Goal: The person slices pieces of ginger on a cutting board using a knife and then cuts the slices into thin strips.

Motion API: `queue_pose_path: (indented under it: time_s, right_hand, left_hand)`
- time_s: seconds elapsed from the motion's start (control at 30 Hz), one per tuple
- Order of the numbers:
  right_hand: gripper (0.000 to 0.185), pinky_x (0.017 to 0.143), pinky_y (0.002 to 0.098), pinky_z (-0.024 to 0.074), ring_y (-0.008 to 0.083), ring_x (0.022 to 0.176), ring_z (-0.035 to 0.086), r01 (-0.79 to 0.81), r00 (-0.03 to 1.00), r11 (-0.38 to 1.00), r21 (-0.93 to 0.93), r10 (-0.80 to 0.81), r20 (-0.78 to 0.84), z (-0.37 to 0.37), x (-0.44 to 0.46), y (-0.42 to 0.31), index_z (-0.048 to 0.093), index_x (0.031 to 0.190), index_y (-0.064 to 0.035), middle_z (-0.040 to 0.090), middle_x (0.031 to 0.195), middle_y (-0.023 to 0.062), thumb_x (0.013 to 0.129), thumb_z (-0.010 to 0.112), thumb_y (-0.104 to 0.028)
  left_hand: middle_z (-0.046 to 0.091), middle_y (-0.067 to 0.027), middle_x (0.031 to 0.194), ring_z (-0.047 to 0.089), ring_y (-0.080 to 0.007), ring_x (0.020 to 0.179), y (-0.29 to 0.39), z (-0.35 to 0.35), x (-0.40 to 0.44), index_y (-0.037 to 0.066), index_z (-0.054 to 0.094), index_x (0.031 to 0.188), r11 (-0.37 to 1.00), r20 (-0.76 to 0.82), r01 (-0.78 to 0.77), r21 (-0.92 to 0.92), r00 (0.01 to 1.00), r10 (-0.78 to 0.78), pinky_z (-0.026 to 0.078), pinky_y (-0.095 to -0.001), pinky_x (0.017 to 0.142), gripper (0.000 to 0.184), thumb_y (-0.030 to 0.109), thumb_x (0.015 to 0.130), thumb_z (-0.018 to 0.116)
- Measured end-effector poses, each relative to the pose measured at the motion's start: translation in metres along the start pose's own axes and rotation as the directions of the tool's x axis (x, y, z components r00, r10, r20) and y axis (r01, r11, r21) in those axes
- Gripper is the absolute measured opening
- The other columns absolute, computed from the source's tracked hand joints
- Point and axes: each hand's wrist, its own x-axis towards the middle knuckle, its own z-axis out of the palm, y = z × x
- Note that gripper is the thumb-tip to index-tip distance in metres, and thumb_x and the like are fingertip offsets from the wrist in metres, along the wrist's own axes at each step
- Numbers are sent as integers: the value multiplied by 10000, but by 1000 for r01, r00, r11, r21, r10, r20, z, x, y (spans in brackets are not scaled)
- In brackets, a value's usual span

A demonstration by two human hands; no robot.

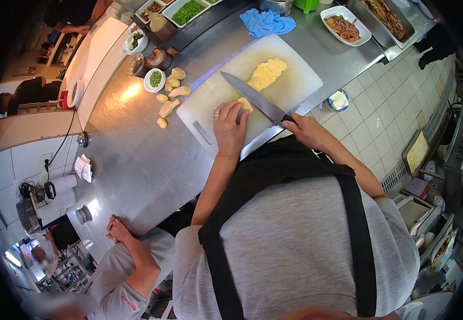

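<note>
On the white cutting board (300,72), my left hand (230,127) rests with its fingers bent over a pale yellow piece (246,104), pressing it down. My right hand (306,130) grips the black handle of a large knife (258,101), whose blade slants across the board just beside that piece. Beyond the blade lies a fanned pile of thin yellow slices (266,73). Several peeled yellow pieces (168,108) sit on the steel counter left of the board.
A small bowl of chopped greens (155,80) and jars (158,58) stand behind the peeled pieces. A blue cloth (267,23) touches the board's far side. A white dish of food (347,26) is at the right. Another person's clasped hands (117,229) are at lower left.
</note>
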Motion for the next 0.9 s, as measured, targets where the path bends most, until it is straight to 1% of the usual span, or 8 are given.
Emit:
queue_pose_path:
  time_s: [0.1, 0.2, 0.3, 0.5, 0.6, 0.7, 0.9]
  right_hand:
    - [443, 833, 494, 477, 466, 957, 615, 8, 1000, 1000, -11, -8, -13, 3, 7, 0, 573, 1058, 31, 645, 962, 302, 998, 479, -397]
    - [440, 832, 497, 474, 470, 952, 614, -43, 999, 998, 53, 42, 18, 2, 5, -9, 578, 1059, 28, 644, 952, 306, 1000, 473, -394]
    - [442, 830, 497, 475, 477, 950, 610, 42, 998, 999, 28, -41, -36, 5, -5, 1, 580, 1059, 31, 642, 955, 310, 1001, 469, -393]
    - [433, 813, 505, 476, 485, 928, 609, 69, 996, 998, -9, -69, -65, 18, 15, 2, 579, 1066, 26, 641, 946, 312, 1001, 473, -389]
    - [429, 791, 517, 476, 488, 900, 612, 76, 992, 997, 8, -75, -99, 17, 4, -3, 574, 1034, 29, 642, 905, 309, 1001, 474, -386]
    - [428, 767, 527, 476, 491, 878, 612, 50, 994, 998, -28, -53, -92, 14, -4, -2, 568, 1000, 35, 640, 872, 309, 999, 479, -384]
    - [423, 729, 532, 478, 485, 828, 619, 85, 988, 992, -90, -95, -119, 12, 8, -3, 564, 983, 17, 637, 820, 303, 992, 491, -400]
  left_hand:
    - [656, -97, 1031, 576, -316, 994, -1, 1, 0, 25, 680, 981, 1000, 2, -4, 4, 1000, 4, 474, -402, 887, 274, 69, 727, 773]
    - [655, -94, 1034, 573, -315, 998, 0, 0, -1, 26, 679, 985, 1000, 7, 1, 4, 1000, -1, 472, -401, 888, 277, 68, 728, 771]
    - [653, -92, 1038, 570, -314, 1004, 1, -1, 1, 27, 677, 989, 1000, 12, 7, 8, 1000, -7, 470, -399, 890, 280, 66, 728, 771]
    - [652, -90, 1042, 568, -313, 1010, 0, -1, 0, 32, 679, 997, 1000, 19, 9, 8, 1000, -9, 467, -398, 893, 291, 67, 724, 775]
    - [654, -89, 1043, 568, -314, 1011, 1, 0, 1, 32, 680, 1001, 1000, 15, 13, -2, 1000, -13, 467, -397, 895, 296, 67, 723, 777]
    - [656, -89, 1042, 568, -315, 1012, 1, 0, -1, 30, 682, 997, 1000, 13, 23, -16, 1000, -23, 467, -396, 897, 291, 69, 725, 776]
    - [658, -89, 1038, 569, -316, 1015, 0, 0, -1, 31, 683, 986, 1000, 7, 16, -8, 1000, -16, 468, -397, 899, 271, 75, 734, 771]
